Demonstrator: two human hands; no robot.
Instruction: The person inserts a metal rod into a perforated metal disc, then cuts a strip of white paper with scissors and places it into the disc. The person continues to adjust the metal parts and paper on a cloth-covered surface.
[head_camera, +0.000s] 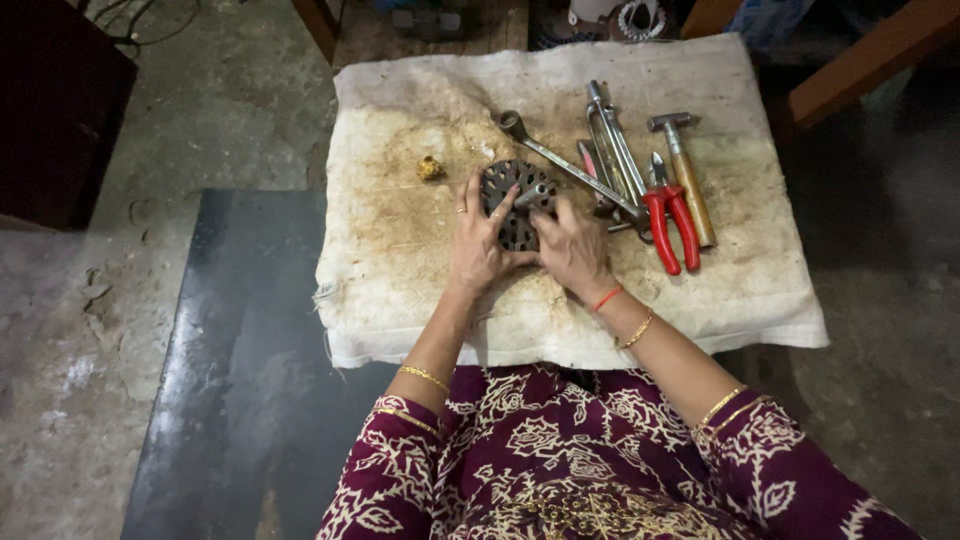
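Perforated metal disc (515, 195) on stained cloth (400, 230), clasped between left hand (480, 245) and right hand (572, 250), fingers closed on its edges

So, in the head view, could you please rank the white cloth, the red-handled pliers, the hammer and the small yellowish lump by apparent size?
1. White cloth
2. Hammer and red-handled pliers: alike in length, so I won't rank them.
3. Yellowish lump

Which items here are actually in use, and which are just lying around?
In use:
- round perforated metal part, held by left hand and right hand
- stained cloth under it

Lying about:
- spanner, close to the part; contact unclear
- red-handled pliers
- hammer
- metal tools beside the pliers
- small yellowish lump
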